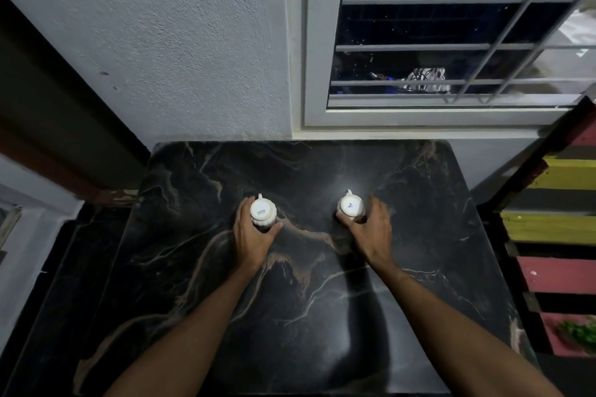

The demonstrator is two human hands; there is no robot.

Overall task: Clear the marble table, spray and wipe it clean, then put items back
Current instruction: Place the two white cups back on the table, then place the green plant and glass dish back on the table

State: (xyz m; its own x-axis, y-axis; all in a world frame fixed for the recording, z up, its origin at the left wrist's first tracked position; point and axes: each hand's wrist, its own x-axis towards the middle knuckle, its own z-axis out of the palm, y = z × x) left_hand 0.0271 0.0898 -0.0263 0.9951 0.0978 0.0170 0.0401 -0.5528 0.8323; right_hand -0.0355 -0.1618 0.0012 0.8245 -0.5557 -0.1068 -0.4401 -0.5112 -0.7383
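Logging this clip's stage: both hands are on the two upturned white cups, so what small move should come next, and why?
Probably lift both cups straight up. The left hand grips the left cup, the right hand the right cup, both upside down on the marble table. Whether they are leaving or returning cannot be told.

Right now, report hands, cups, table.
Left hand grips left inverted white ceramic cup. Right hand grips right inverted white ceramic cup. Both over black marble table. Nothing blocking.
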